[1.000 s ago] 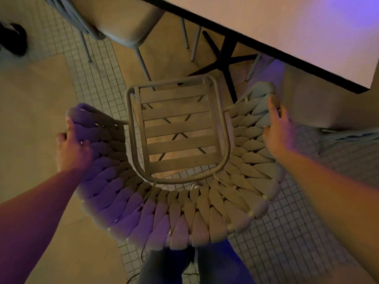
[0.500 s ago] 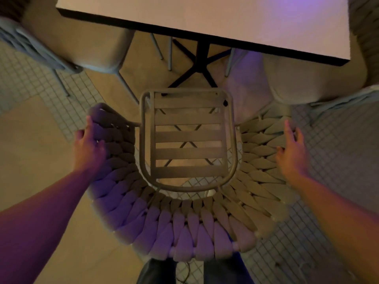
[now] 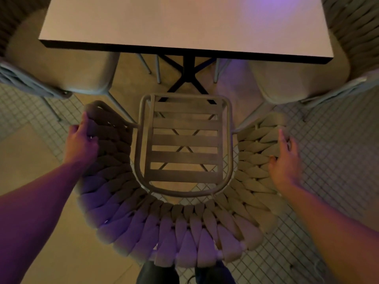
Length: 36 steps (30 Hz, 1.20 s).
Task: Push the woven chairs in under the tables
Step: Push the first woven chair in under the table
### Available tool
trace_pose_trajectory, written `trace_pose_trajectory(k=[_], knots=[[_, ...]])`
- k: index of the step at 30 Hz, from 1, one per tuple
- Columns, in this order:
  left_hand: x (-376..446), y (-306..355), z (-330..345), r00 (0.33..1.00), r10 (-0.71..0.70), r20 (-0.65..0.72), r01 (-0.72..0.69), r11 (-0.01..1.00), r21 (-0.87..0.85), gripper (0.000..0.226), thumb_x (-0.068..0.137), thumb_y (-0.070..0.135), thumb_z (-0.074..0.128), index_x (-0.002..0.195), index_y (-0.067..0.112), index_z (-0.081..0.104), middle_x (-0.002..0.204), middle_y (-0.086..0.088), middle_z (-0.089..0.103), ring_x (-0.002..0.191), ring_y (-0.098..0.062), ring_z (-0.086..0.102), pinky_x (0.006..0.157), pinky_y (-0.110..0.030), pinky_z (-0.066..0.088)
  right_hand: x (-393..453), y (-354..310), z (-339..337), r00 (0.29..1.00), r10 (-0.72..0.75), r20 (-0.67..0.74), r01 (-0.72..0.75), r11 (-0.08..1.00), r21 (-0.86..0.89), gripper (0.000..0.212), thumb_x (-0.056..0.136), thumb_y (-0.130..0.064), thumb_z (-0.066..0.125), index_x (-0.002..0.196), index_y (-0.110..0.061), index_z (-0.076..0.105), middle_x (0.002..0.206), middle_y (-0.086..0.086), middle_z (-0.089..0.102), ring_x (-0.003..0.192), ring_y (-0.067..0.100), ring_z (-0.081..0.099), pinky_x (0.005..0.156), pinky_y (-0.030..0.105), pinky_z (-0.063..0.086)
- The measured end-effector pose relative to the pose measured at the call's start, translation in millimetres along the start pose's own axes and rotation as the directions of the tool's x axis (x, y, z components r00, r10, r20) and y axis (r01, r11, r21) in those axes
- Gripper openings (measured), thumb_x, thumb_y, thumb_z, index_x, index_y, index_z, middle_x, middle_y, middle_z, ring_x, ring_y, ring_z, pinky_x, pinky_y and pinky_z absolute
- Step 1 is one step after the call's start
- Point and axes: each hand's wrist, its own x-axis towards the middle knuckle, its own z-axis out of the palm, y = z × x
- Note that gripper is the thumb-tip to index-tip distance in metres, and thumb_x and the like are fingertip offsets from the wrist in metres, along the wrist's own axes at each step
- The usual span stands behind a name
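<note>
Dim amber light with a purple tinge falls on a floor of small square grid tiles [image 3: 338,152] beside smooth tan slabs. In the head view a pale rectangular table top with a dark edge [image 3: 184,23] stands on a black cross-footed pedestal [image 3: 189,72]. Below it sits the grey-beige chair with a curved woven-strap backrest and slatted seat [image 3: 184,226], its seat front just short of the table's near edge and not yet under it. The left hand [image 3: 81,142] rests on the outer side of the backrest's left arm end, fingers curled over the woven straps. The right hand [image 3: 284,160] lies on the opposite arm end, palm against the weave and fingers stretched forward along its outer rim; how tightly either hand clasps cannot be told. Between the two hands lies the slatted seat. Beyond each hand, on either side of the table, stands a padded grey-beige side chair [image 3: 67,66] with its seat partly under the top.
</note>
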Motion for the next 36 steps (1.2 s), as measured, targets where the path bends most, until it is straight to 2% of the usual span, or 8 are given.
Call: trace_pose_trajectory(k=[3,10,14,20,27,32,36], knots=[[8,2,1,1.000,0.015,0.001,-0.015,0.999,0.032,0.074,0.087,0.013,0.054,0.151,0.028,0.021,0.121,-0.027,0.046,0.110,-0.048,0.051,0.096,-0.055,0.042,4,-1,2,1.000,0.001,0.000,-0.001,1.000,0.030,0.087,0.084,0.001,0.060,0.154,-0.029,0.019,0.158,0.014,0.021,0.129,0.039,0.044,0.096,0.049,0.049],[19,9,4,0.998,0.057,0.020,-0.058,0.998,0.027,0.076,0.086,0.015,0.055,0.152,0.026,0.020,0.121,-0.027,0.045,0.107,-0.049,0.052,0.093,-0.054,0.043,16,2,1,1.000,0.004,-0.024,-0.004,1.000,-0.020,0.088,0.082,0.000,0.060,0.153,-0.031,0.018,0.153,0.015,0.027,0.116,0.043,0.052,0.082,0.049,0.054],[22,15,8,0.999,0.050,0.013,-0.050,0.999,0.011,0.076,0.086,0.015,0.055,0.153,0.025,0.020,0.121,-0.028,0.046,0.109,-0.046,0.050,0.093,-0.051,0.043,28,3,1,1.000,0.022,-0.023,-0.022,1.000,-0.018,0.085,0.084,0.000,0.057,0.154,-0.032,0.018,0.156,0.017,0.024,0.127,0.044,0.043,0.091,0.050,0.049],[21,21,13,1.000,0.017,-0.014,-0.017,0.999,-0.037,0.075,0.085,0.012,0.054,0.152,0.025,0.021,0.123,-0.027,0.045,0.110,-0.044,0.050,0.095,-0.049,0.042,41,4,0,1.000,0.003,-0.030,-0.004,0.999,-0.037,0.086,0.084,0.001,0.056,0.154,-0.032,0.018,0.157,0.019,0.023,0.130,0.046,0.040,0.097,0.051,0.044],[24,24,15,0.999,-0.024,-0.021,0.024,0.999,-0.027,0.076,0.085,0.015,0.053,0.151,0.032,0.019,0.125,-0.023,0.044,0.111,-0.043,0.051,0.095,-0.051,0.042,47,-1,-4,1.000,0.002,-0.018,-0.003,0.996,-0.084,0.085,0.086,-0.004,0.059,0.154,-0.033,0.016,0.158,0.014,0.022,0.121,0.044,0.047,0.082,0.049,0.050],[22,25,13,1.000,-0.018,-0.020,0.018,1.000,-0.021,0.077,0.085,0.016,0.055,0.152,0.031,0.020,0.122,-0.024,0.045,0.109,-0.043,0.051,0.096,-0.050,0.042,48,2,-4,1.000,-0.017,-0.021,0.016,0.999,-0.051,0.085,0.085,-0.002,0.059,0.154,-0.030,0.017,0.156,0.016,0.024,0.122,0.044,0.046,0.090,0.050,0.050],[21,24,13,1.000,-0.024,-0.018,0.023,1.000,-0.020,0.076,0.086,0.017,0.054,0.152,0.032,0.020,0.122,-0.023,0.045,0.110,-0.043,0.051,0.097,-0.051,0.042,47,2,-5,0.999,-0.027,-0.019,0.026,0.999,-0.047,0.086,0.084,-0.001,0.060,0.153,-0.030,0.018,0.155,0.014,0.024,0.117,0.043,0.049,0.087,0.051,0.052]])
